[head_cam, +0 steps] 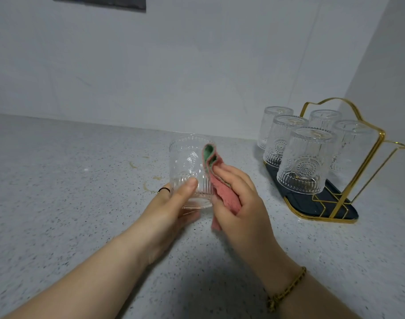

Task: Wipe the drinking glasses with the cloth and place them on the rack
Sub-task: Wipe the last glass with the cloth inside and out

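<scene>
Left hand (pixel 173 203): fingers curled round the lower part of a clear ribbed drinking glass (pixel 187 162); thumb pressed flat on its near side; a thin dark ring (pixel 164 190) on one finger
Drinking glass: held in the air above the countertop (pixel 70 180), base towards the person, rim up and away; embossed round pattern on its wall
Right hand (pixel 240 203): fingers and thumb closed on a folded cloth (pixel 222 192), gripping it; a gold bracelet (pixel 286 288) on the wrist
Cloth: pink with a green inner face; pressed against the right side of the held glass; its top fold reaches up near the rim; its lower end hangs below the hand
Rack (pixel 378 139): gold wire frame on a dark tray, standing on the countertop to the right of the hands, close to the corner of the wall (pixel 173 65)
Glasses on the rack (pixel 305 162): five matching glasses, upside down; one front spot at the near end is free
Countertop: pale speckled stone; faint brownish marks (pixel 148 187) just left of the left hand
</scene>
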A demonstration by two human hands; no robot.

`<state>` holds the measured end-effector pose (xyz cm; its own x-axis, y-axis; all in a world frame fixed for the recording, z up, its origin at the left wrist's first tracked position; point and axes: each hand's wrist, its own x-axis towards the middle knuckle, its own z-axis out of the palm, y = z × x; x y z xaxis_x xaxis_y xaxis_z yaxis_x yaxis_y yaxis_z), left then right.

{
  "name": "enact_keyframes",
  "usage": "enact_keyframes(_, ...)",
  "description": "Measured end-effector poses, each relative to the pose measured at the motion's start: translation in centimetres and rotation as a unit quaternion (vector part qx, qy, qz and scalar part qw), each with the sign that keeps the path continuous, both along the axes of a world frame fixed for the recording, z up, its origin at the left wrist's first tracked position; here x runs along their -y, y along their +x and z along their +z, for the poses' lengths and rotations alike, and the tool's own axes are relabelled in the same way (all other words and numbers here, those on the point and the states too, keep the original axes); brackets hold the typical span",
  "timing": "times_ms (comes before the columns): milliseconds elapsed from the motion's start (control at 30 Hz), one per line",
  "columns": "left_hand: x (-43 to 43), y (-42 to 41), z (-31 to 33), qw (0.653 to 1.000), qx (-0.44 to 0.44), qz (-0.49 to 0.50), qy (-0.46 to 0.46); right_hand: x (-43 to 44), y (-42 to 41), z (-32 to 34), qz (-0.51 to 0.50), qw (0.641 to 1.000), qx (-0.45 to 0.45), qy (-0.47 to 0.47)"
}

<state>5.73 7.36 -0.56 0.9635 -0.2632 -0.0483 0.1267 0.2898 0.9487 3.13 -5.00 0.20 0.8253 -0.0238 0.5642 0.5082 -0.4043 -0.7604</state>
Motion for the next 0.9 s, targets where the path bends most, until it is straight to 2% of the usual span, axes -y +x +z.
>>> enact_keyframes(100, 0.1, -0.2, 0.1, 0.999, 0.033, -0.02, -0.011, 0.1, 0.1, 0.0, -0.019, 0.999, 0.033, -0.025)
enact_keyframes(200, 0.2, -0.2, 0.0, 0.998, 0.04, -0.031, -0.031, 0.7, 0.0, 1.0, -0.034, 0.998, 0.046, 0.013)
enact_keyframes(333, -0.1, -0.4, 0.1, 0.996, 0.037, -0.055, -0.054, 1.2, -0.1, 1.6, -0.023, 0.998, -0.01, 0.065)
enact_keyframes(467, -0.5, 0.0, 0.5, 0.994, 0.001, -0.016, -0.11, 0.6, -0.1, 0.8, 0.004, 0.996, -0.083, 0.027)
enact_keyframes(533, -0.7, 0.3, 0.5, 0.994, -0.003, 0.001, -0.112, 0.2, -0.4, 0.5, 0.011, 0.999, -0.042, 0.0)
enact_keyframes(667, -0.9, 0.6, 0.1, 0.998, 0.002, -0.009, -0.056, -0.1, -0.6, 0.8, 0.008, 0.997, 0.062, -0.036)
enact_keyframes(767, -0.6, 0.1, 0.3, 0.998, 0.011, -0.024, -0.053, 0.6, -0.3, 1.2, -0.007, 0.997, 0.071, 0.013)
enact_keyframes(900, -0.4, 0.1, 0.4, 0.998, 0.017, 0.014, -0.065, 0.9, -0.2, 1.2, 0.005, 0.993, -0.012, 0.116)
